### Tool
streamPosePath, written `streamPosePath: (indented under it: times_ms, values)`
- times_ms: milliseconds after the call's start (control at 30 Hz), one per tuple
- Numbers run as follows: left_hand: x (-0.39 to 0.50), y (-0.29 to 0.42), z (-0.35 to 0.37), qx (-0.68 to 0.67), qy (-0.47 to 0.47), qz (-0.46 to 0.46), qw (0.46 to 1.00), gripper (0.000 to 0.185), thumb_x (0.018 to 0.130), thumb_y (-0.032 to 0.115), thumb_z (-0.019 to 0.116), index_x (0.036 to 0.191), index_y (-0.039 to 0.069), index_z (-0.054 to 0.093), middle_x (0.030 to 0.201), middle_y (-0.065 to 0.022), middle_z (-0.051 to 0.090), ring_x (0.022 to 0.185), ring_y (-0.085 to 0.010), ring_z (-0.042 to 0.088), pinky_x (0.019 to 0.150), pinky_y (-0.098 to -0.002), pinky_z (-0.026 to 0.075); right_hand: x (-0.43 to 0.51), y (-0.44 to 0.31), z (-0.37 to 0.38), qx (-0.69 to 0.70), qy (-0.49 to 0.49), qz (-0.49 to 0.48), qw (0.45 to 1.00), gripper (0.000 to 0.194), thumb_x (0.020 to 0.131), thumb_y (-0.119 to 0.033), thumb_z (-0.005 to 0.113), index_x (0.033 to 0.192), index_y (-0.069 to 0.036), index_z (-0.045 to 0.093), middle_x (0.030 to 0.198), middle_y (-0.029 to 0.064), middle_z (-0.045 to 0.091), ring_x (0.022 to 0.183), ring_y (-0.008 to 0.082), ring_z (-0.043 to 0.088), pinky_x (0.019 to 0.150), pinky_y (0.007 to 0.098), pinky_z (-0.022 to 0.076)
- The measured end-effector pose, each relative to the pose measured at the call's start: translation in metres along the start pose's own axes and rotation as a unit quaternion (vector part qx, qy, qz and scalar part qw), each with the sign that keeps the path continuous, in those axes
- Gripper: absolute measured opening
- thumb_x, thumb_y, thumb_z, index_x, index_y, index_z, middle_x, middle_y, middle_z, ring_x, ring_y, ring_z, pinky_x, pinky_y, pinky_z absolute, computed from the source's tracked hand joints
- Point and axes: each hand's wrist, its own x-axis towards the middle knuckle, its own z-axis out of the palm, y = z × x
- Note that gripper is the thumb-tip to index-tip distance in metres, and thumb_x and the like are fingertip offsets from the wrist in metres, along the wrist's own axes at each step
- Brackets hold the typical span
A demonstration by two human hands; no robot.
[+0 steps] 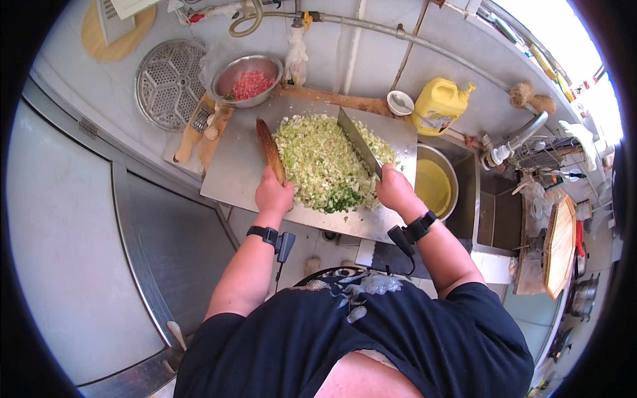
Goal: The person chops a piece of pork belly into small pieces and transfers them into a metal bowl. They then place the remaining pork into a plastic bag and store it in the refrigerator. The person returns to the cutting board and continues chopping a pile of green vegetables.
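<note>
A broad heap of chopped pale green vegetable [318, 154], with darker green bits at its near edge, lies on a metal board [234, 164]. My left hand [274, 191] grips a brown bristled brush [269, 149] along the heap's left side. In my right hand [394, 188] is the handle of a cleaver [358, 142]; its broad blade crosses the right part of the heap. Behind the board's far left corner, a steel bowl [219, 82] holds chopped pink meat [253, 84].
Beyond the board's right edge, a metal basin with a yellow strainer [433, 186] sits in the sink [460, 199]. A yellow jug [440, 107] and a small white bowl [400, 103] stand at the back right. A wooden-handled grater [194, 129] lies left of the board, near a perforated steamer plate [169, 84].
</note>
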Motion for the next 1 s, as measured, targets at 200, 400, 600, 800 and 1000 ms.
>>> streamPosePath:
  times_ms: [200,400,600,800,1000]
  values:
    - [0.0,0.003,-0.001,0.007,-0.017,-0.013,1.0,0.056,0.079,0.026,0.061,0.128,0.005,0.044,0.111,-0.0234,0.063,0.093,-0.0408,0.064,0.08,-0.0492,0.053,-0.001,-0.006,0.006,0.037,0.007,-0.003,0.999,0.023,0.083,-0.009,0.053,0.101,0.005,0.05,0.087,0.031,0.064,0.086,0.0472,0.063,0.078,0.0536,0.0502]
    - [0.001,0.002,0.0,0.002,0.01,-0.001,1.0,0.054,0.079,0.026,0.061,0.126,0.004,0.045,0.109,-0.023,0.063,0.092,-0.0413,0.064,0.08,-0.0494,0.053,0.004,-0.018,0.017,0.06,-0.025,-0.025,0.998,0.027,0.083,-0.011,0.053,0.105,0.005,0.051,0.09,0.0306,0.065,0.086,0.0468,0.063,0.079,0.0535,0.0502]
    - [0.001,0.001,0.001,-0.001,0.007,-0.002,1.0,0.052,0.079,0.025,0.061,0.125,0.004,0.046,0.109,-0.0226,0.063,0.091,-0.0413,0.065,0.079,-0.0494,0.053,0.012,-0.032,0.017,0.035,-0.01,-0.051,0.998,0.024,0.083,-0.011,0.053,0.102,0.004,0.051,0.087,0.029,0.065,0.084,0.0461,0.064,0.077,0.0527,0.0512]
    - [-0.001,0.003,-0.001,0.001,0.01,-0.005,1.0,0.048,0.079,0.026,0.061,0.12,0.004,0.047,0.109,-0.023,0.063,0.091,-0.0417,0.065,0.078,-0.0501,0.052,0.016,-0.04,0.02,0.02,0.021,-0.089,0.996,0.021,0.084,-0.008,0.051,0.099,0.006,0.05,0.085,0.0311,0.065,0.081,0.0457,0.065,0.076,0.051,0.0521]
    - [0.002,0.003,-0.001,0.004,-0.009,-0.017,1.0,0.05,0.08,0.026,0.061,0.121,0.004,0.045,0.11,-0.0233,0.062,0.091,-0.042,0.064,0.079,-0.0499,0.052,0.012,-0.051,0.026,0.015,-0.009,-0.114,0.993,0.02,0.084,-0.008,0.05,0.099,0.006,0.049,0.081,0.029,0.065,0.078,0.0455,0.065,0.073,0.051,0.0522]
